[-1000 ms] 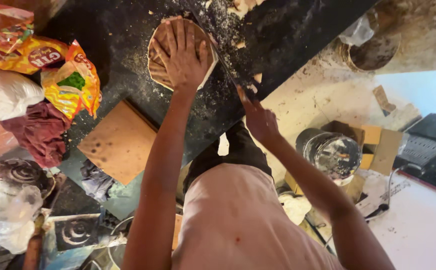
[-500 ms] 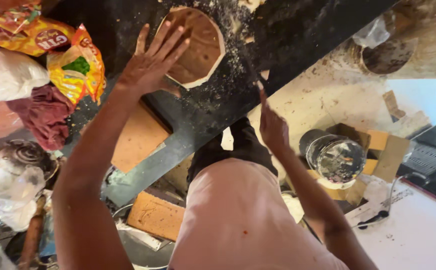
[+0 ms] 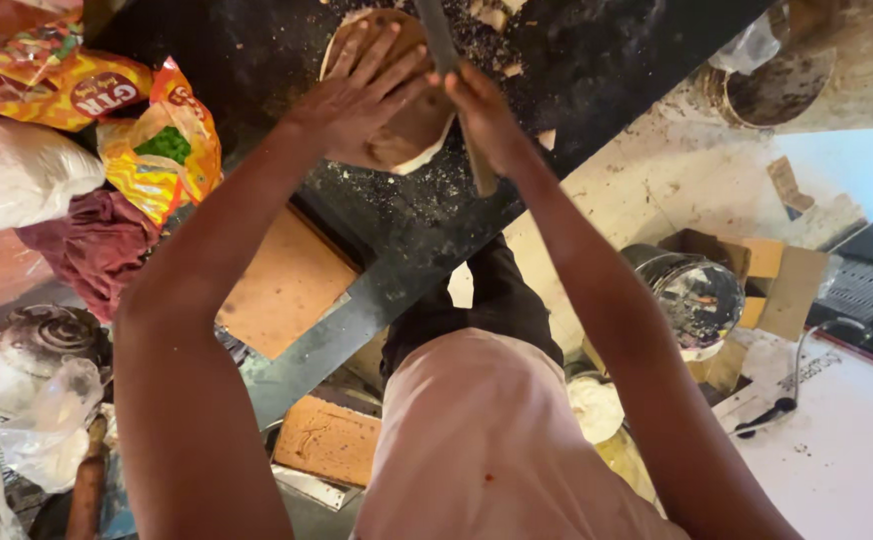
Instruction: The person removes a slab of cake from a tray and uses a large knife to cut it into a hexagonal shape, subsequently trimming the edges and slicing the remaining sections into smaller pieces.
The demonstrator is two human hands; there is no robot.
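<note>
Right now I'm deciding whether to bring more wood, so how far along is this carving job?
Partly done: chips and dust already litter the dark bench around the round wooden piece. In hand: the left hand presses the piece flat while the right hand grips a long tool against it. Left: the piece looks rough, and how much shaping remains can't be told.

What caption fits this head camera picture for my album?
Left hand presses a round wooden piece on a dark bench while the right hand grips a tool.
</note>
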